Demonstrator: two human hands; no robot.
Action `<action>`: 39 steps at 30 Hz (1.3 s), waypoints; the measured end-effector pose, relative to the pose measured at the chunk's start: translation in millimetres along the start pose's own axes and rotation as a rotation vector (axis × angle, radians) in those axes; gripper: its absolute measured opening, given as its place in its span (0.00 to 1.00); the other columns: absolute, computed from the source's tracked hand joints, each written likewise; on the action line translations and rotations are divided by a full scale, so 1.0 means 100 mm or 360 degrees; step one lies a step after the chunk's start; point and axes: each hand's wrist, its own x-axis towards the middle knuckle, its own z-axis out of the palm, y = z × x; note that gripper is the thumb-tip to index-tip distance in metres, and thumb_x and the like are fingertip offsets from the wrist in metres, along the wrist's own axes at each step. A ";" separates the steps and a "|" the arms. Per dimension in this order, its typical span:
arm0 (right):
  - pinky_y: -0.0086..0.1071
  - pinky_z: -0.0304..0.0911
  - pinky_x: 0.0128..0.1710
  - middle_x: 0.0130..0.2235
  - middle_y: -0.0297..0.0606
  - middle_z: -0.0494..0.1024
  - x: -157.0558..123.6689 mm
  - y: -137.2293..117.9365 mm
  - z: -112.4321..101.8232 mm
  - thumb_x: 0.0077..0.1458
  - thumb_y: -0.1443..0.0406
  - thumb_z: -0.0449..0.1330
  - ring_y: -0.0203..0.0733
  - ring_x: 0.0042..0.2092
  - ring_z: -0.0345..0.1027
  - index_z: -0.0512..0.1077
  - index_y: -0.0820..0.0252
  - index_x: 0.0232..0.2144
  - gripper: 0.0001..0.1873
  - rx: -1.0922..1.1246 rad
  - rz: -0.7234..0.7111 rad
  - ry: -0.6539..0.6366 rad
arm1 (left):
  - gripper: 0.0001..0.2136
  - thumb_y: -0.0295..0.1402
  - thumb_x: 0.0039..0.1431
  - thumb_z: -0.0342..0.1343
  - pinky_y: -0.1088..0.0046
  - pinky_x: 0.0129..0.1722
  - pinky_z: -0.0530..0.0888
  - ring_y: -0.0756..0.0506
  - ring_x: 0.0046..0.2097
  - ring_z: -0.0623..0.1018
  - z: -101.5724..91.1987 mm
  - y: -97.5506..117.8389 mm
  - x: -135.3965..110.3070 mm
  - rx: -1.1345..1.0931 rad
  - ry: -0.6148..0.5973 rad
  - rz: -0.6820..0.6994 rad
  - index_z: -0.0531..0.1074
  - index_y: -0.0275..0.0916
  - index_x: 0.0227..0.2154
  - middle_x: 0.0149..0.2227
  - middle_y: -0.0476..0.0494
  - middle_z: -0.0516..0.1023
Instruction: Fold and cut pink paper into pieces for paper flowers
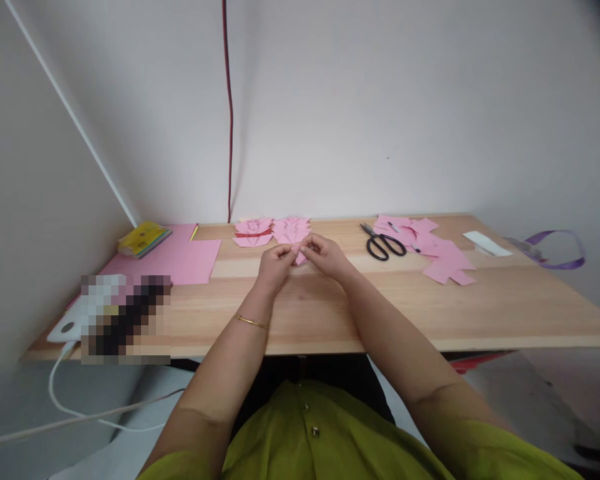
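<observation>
My left hand [276,261] and my right hand [324,256] meet above the middle of the wooden table [330,313]. Both pinch a small folded piece of pink paper [299,256] between their fingertips. The fingers of each hand are curled and pressed together on it. Just behind the hands lie folded pink paper shapes [291,229] and another one with a red band [253,233].
Black scissors [383,244] lie to the right, beside loose pink paper cut-outs [443,257] and a pen [393,227]. A large pink sheet [180,257], a yellow pad [144,238] and a pencil [194,232] are at the left. A white slip [486,243] and purple ribbon [560,250] sit far right.
</observation>
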 end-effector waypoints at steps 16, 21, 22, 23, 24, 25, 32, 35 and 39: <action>0.28 0.57 0.30 0.27 0.32 0.70 0.00 -0.01 -0.01 0.50 0.59 0.57 0.33 0.28 0.60 0.68 0.61 0.30 0.10 0.0145 0.0080 -0.0053 | 0.07 0.35 0.47 0.61 0.76 0.29 0.63 0.52 0.26 0.66 -0.01 -0.07 0.03 -0.0134 0.0068 0.0029 0.74 0.36 0.24 0.22 0.52 0.68; 0.28 0.55 0.29 0.26 0.32 0.69 0.00 -0.01 -0.02 0.51 0.59 0.56 0.32 0.27 0.57 0.68 0.61 0.28 0.09 0.0025 0.0036 -0.0014 | 0.08 0.36 0.48 0.60 0.76 0.28 0.63 0.52 0.26 0.66 0.00 -0.05 0.02 -0.0026 0.0055 0.0080 0.72 0.36 0.22 0.22 0.52 0.67; 0.28 0.54 0.29 0.26 0.32 0.68 0.00 -0.01 -0.02 0.51 0.60 0.56 0.32 0.27 0.57 0.68 0.61 0.27 0.09 0.0022 0.0028 -0.0018 | 0.08 0.36 0.48 0.60 0.76 0.28 0.62 0.52 0.26 0.65 0.00 -0.05 0.02 -0.0014 0.0056 0.0075 0.71 0.36 0.22 0.21 0.53 0.66; 0.28 0.54 0.28 0.26 0.32 0.68 0.00 0.00 -0.03 0.52 0.59 0.56 0.32 0.27 0.57 0.67 0.61 0.27 0.09 0.0025 0.0020 -0.0027 | 0.09 0.36 0.48 0.60 0.76 0.28 0.62 0.52 0.26 0.65 0.00 -0.04 0.01 -0.0008 0.0055 0.0069 0.70 0.36 0.21 0.21 0.53 0.66; 0.28 0.54 0.28 0.26 0.32 0.68 0.00 0.00 -0.03 0.52 0.59 0.56 0.32 0.26 0.57 0.67 0.60 0.27 0.09 0.0029 0.0013 -0.0035 | 0.09 0.36 0.48 0.60 0.76 0.28 0.62 0.52 0.26 0.65 0.00 -0.04 0.01 -0.0005 0.0053 0.0061 0.69 0.37 0.21 0.20 0.53 0.66; 0.28 0.53 0.28 0.26 0.32 0.68 0.00 0.00 -0.03 0.52 0.59 0.55 0.33 0.27 0.57 0.67 0.60 0.27 0.09 0.0028 0.0006 -0.0038 | 0.09 0.36 0.48 0.60 0.76 0.28 0.62 0.52 0.26 0.65 0.00 -0.03 0.01 -0.0001 0.0051 0.0055 0.69 0.37 0.21 0.20 0.53 0.65; 0.28 0.54 0.30 0.26 0.32 0.67 -0.02 -0.03 -0.04 0.54 0.60 0.54 0.34 0.28 0.57 0.66 0.60 0.27 0.09 -0.0091 -0.0071 -0.0044 | 0.10 0.37 0.46 0.61 0.76 0.28 0.61 0.52 0.26 0.64 0.00 0.00 -0.01 0.0039 0.0036 0.0017 0.68 0.37 0.21 0.20 0.53 0.65; 0.28 0.52 0.29 0.25 0.31 0.65 -0.02 -0.04 -0.03 0.54 0.60 0.54 0.34 0.28 0.56 0.65 0.59 0.26 0.09 -0.0103 -0.0083 -0.0071 | 0.10 0.36 0.48 0.59 0.76 0.28 0.60 0.53 0.25 0.63 0.00 0.00 -0.01 0.0047 0.0031 0.0048 0.67 0.37 0.20 0.20 0.54 0.64; 0.28 0.54 0.29 0.26 0.31 0.65 -0.02 -0.03 0.00 0.53 0.59 0.55 0.33 0.28 0.57 0.65 0.59 0.28 0.09 -0.0005 -0.0064 -0.0067 | 0.11 0.34 0.48 0.59 0.76 0.27 0.59 0.53 0.25 0.61 -0.02 0.00 0.00 0.0071 0.0062 0.0063 0.65 0.37 0.18 0.19 0.54 0.63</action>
